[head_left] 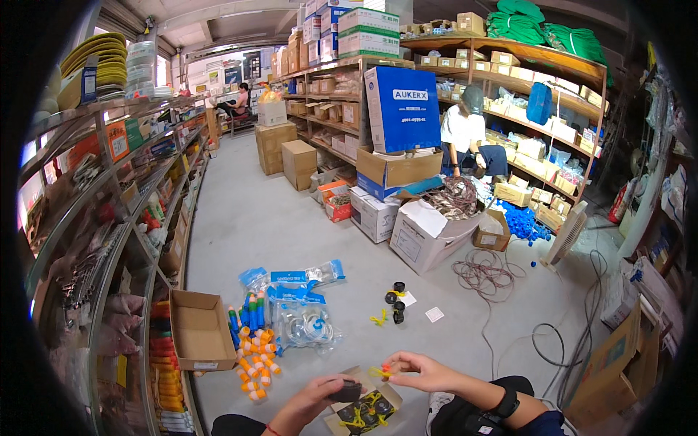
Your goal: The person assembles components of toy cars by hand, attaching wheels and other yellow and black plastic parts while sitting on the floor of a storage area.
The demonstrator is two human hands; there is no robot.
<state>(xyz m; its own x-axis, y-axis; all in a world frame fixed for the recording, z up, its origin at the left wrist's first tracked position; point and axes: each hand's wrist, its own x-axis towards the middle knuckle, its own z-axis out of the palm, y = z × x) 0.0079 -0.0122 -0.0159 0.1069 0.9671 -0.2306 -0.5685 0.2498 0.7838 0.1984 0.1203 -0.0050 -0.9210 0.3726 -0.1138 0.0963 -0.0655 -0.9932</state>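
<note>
My left hand (313,401) is closed around a dark, rounded black piece (346,392), whose exact kind I cannot make out. Between the thumb and fingers of my right hand (416,372) is a small yellow piece with a bit of red (380,372). Below both hands sits a small open carton (333,425) with several round black parts (369,419) and yellow wing-shaped pieces in it. Farther off on the floor lie more black round parts (398,307) and a loose yellow piece (378,317), beside a white paper card (434,314).
Orange-and-white fittings (256,367), clear packages with blue headers (305,320) and an open cardboard box (200,327) lie left. Shelving (120,240) lines the left side. Cables (483,276) and a fan (566,236) are right. A co-worker (465,134) crouches by the far shelves.
</note>
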